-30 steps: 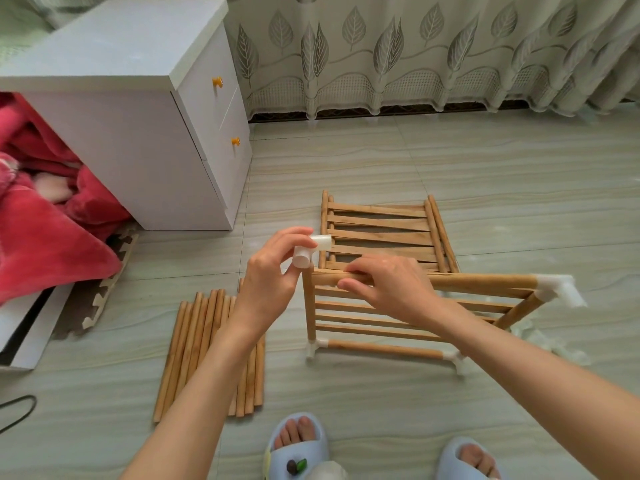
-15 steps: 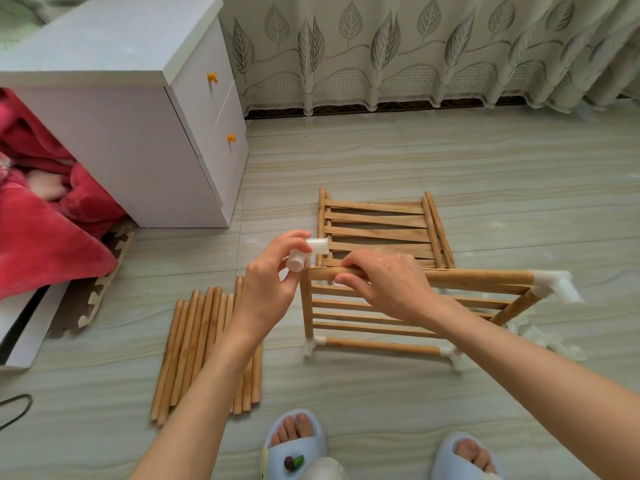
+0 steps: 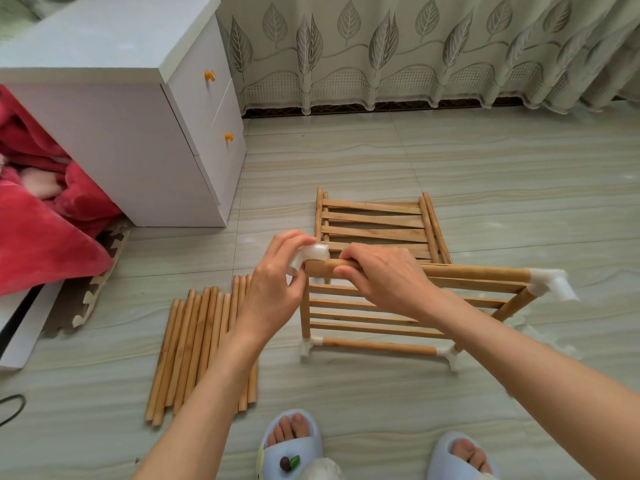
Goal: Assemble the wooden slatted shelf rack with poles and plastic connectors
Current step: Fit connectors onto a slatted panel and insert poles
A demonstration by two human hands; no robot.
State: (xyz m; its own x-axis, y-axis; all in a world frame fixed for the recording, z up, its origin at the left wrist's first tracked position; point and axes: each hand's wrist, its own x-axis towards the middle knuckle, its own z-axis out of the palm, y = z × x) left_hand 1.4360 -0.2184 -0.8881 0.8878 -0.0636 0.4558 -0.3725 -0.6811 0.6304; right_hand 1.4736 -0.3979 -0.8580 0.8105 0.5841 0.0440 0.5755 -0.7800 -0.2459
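Nearest: two pale blue slippers point(image 3: 290, 445), toes showing, at the bottom edge on the tiled floor point(image 3: 381, 410).

Left of centre: a bundle of loose wooden poles point(image 3: 197, 348) lay side by side on the floor, partly behind the left forearm.

Centre: the partly built rack frame point(image 3: 381, 323) stood on the floor, slats running left to right, with white plastic connectors point(image 3: 550, 284) on three corners. The left hand point(image 3: 273, 299) had fingers and thumb curled round a white plastic connector point(image 3: 310, 256), held against the left end of the top pole point(image 3: 467, 271). The right hand point(image 3: 384, 275) gripped that pole just right of the connector, fingers wrapped over it and thumb under.

Just beyond: a second slatted shelf panel point(image 3: 374, 223) lay flat on the floor, touching or nearly touching the frame; which could not be told.

Far left: a white two-drawer cabinet point(image 3: 138, 133) with orange knobs, and a red blanket point(image 3: 41, 230) beside it.

Farthest: a leaf-patterned curtain point(image 3: 415, 46) hung along the back wall.
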